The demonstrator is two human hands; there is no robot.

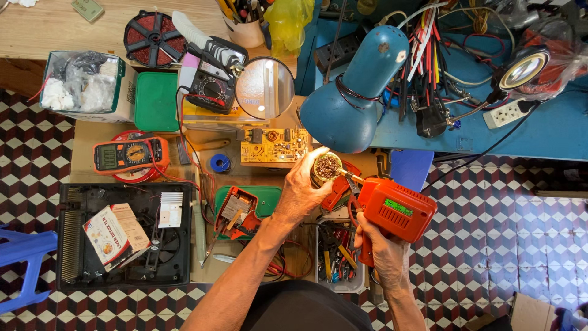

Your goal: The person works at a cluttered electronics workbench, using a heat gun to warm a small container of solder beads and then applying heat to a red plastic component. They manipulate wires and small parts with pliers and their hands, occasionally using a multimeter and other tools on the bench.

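Head cam: left hand (304, 190) clamps the round tip-cleaner tin (326, 167) steady near the desk's (86, 144) right edge; right hand (383, 251) wrapped around orange soldering gun (395, 211), tip dipped in.

- orange multimeter (130, 154) near the desk's left edge, lying on a red round thing
- black multimeter (211, 91) toward the back, propped on a yellow box, red lead trailing
- round magnifier (264, 87) just right of it
- yellow circuit board (274, 146) at desk middle, small blue spool (220, 163) to its left
- blue lamp shade (352, 98) over the desk's right edge
- black open appliance case (125, 235) at front-left corner, printed carton (114, 235) on top
- green lid (156, 101) at back left
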